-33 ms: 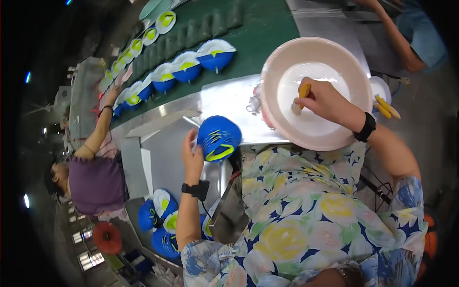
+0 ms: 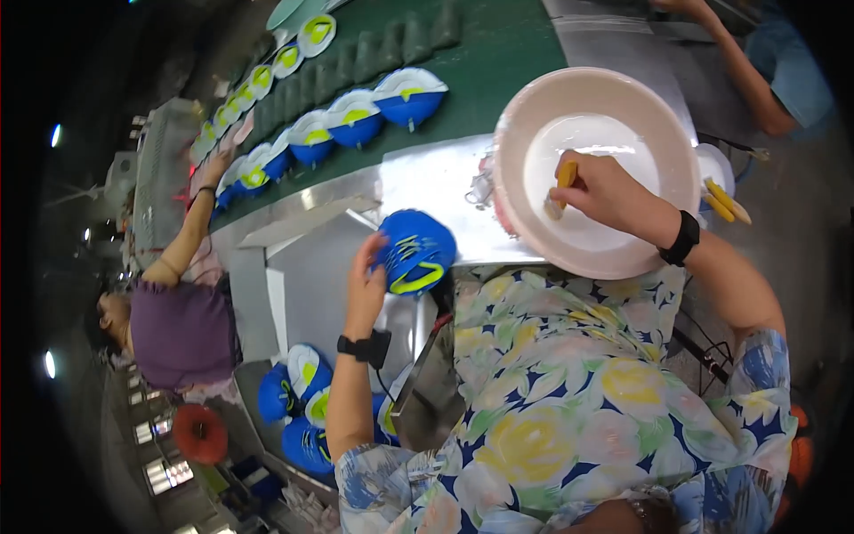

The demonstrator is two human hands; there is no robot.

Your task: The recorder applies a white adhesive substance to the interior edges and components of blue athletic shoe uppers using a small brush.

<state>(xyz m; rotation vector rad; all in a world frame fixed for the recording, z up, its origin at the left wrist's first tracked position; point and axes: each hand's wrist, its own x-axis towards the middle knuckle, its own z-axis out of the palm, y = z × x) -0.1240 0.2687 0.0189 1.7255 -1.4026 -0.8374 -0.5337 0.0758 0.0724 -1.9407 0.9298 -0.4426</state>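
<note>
My left hand [image 2: 365, 283] is closed at the left edge of a blue shoe upper [image 2: 416, 252] with yellow-green trim, its fingertips on the blue surface. Some of the grip is hidden behind the shoe. In my right hand [image 2: 609, 191] is a brush [image 2: 567, 175] with a yellow handle, pinched between thumb and fingers. Its bristle end points down into the white liquid [image 2: 583, 233] inside a large pale pink basin [image 2: 509, 165].
Blue and white shoes [image 2: 356, 129] line a green conveyor [image 2: 498, 44] beside dark shoe-shaped forms [image 2: 365, 58]. More shoes [image 2: 307, 445] lie lower left. Yellow-handled brushes [image 2: 725, 203] rest right of the basin. A co-worker in purple [image 2: 182, 334] reaches toward the belt; another person's arm [image 2: 747, 76] is upper right.
The whole view has shifted slightly. My left fingers now lie a little further over the shoe's edge. The brush stays in the basin in my right hand.
</note>
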